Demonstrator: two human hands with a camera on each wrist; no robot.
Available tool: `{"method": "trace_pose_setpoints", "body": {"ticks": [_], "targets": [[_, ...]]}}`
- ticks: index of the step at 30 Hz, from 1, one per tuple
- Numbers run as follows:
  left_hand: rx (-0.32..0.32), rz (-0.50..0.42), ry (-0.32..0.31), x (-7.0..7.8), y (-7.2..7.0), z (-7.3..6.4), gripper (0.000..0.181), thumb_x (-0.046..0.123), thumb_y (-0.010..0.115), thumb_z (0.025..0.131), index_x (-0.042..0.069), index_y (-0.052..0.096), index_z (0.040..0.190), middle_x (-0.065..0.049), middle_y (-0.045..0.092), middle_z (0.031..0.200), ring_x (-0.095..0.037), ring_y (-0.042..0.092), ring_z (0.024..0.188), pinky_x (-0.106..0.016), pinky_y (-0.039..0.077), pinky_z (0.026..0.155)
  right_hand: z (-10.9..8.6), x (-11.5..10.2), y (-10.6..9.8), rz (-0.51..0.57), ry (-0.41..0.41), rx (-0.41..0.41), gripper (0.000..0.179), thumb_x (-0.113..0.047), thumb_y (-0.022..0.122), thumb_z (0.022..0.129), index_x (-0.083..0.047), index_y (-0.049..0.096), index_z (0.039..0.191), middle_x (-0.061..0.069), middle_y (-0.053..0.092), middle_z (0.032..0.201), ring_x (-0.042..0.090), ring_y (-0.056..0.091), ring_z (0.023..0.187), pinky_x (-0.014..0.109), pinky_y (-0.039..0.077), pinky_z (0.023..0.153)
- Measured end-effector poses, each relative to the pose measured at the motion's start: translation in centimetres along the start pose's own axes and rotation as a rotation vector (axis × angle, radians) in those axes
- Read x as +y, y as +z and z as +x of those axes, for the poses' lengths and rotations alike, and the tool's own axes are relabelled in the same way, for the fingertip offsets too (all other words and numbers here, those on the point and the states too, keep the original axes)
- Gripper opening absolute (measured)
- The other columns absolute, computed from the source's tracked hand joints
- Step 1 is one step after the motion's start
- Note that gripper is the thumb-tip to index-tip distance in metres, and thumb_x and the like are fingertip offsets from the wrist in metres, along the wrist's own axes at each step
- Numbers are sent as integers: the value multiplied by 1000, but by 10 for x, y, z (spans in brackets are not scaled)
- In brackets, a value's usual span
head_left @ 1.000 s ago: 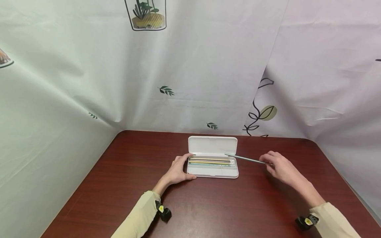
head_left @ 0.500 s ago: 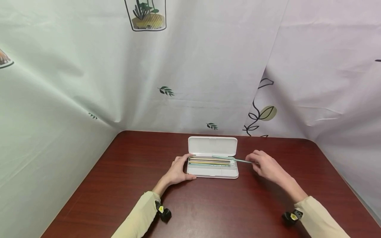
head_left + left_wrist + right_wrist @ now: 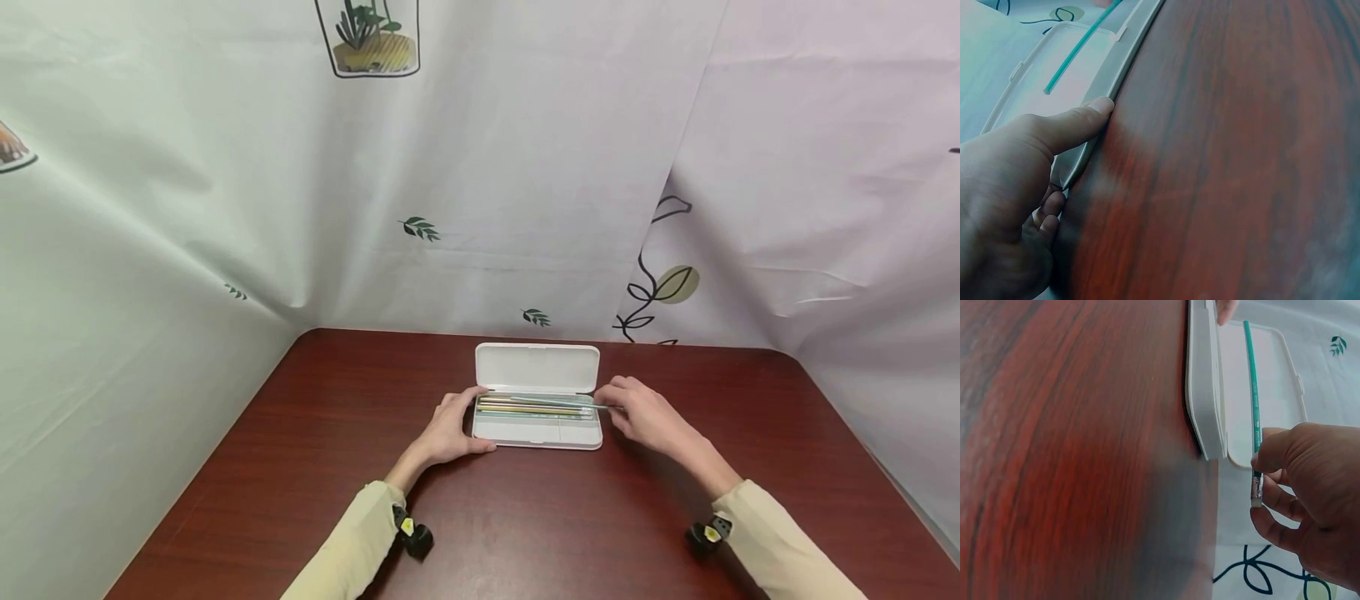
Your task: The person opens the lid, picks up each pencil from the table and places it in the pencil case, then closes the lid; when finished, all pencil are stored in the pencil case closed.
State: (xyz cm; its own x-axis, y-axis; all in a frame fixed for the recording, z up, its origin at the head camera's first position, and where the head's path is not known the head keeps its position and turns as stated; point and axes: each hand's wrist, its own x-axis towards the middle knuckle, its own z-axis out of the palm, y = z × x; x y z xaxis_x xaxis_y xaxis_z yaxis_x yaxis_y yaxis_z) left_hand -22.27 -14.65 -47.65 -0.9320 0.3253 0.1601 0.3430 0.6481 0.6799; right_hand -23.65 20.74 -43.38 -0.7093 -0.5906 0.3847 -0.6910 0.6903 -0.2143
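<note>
A white pencil case [image 3: 513, 430] lies open on the table, its lid [image 3: 537, 369] tipped up at the back. Several pencils [image 3: 517, 409], yellow, dark and light green, lie side by side in its rear compartment. My left hand [image 3: 447, 430] grips the case's left end, thumb along the front edge and fingers round the corner. With thumb and fingers my right hand [image 3: 647, 414] pinches a green pencil [image 3: 1253, 381] near its eraser end [image 3: 1256, 502]. That pencil slants over the case, its far end pointing left above the other pencils.
The dark red wooden table [image 3: 517, 525] spreads around the case. Behind it and along both sides hangs a pale cloth [image 3: 480, 167] printed with leaves. A small black camera [image 3: 417, 542] sits on the left wrist, another [image 3: 702, 538] on the right.
My right hand has moved left with the green pencil, bringing it from right of the case to over the pencils inside. My left hand keeps its grip on the case.
</note>
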Motion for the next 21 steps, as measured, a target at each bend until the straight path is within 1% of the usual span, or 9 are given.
{"method": "trace_pose_setpoints", "body": {"ticks": [8, 11, 18, 21], "targets": [[-4, 3, -2, -1, 1, 1, 90, 31, 93, 70, 16, 46, 145, -11, 56, 131, -31, 42, 120, -53, 36, 97, 7, -4, 7, 6, -29, -8, 26, 9, 67, 81, -12, 71, 96, -4, 57, 90, 17, 52, 82, 36, 46, 66], [-3, 2, -5, -2, 1, 1, 90, 31, 93, 69, 16, 46, 145, -12, 55, 131, -31, 41, 121, -53, 36, 97, 10, -6, 9, 10, -25, -12, 26, 8, 67, 81, -13, 70, 96, -4, 56, 90, 17, 52, 83, 36, 46, 66], [-1, 2, 0, 0, 0, 0, 90, 30, 93, 70, 14, 46, 145, -12, 56, 131, -31, 42, 121, -53, 36, 98, 15, -12, 13, 14, -40, -15, 27, 10, 66, 80, -12, 70, 96, -1, 60, 93, 18, 53, 84, 36, 46, 67], [-3, -1, 5, 1, 0, 0, 89, 30, 92, 70, 14, 47, 144, -12, 56, 131, -32, 42, 121, -53, 36, 97, 17, -14, 15, 13, -39, -21, 27, 10, 65, 80, -12, 71, 95, -1, 60, 92, 18, 53, 83, 36, 46, 66]]}}
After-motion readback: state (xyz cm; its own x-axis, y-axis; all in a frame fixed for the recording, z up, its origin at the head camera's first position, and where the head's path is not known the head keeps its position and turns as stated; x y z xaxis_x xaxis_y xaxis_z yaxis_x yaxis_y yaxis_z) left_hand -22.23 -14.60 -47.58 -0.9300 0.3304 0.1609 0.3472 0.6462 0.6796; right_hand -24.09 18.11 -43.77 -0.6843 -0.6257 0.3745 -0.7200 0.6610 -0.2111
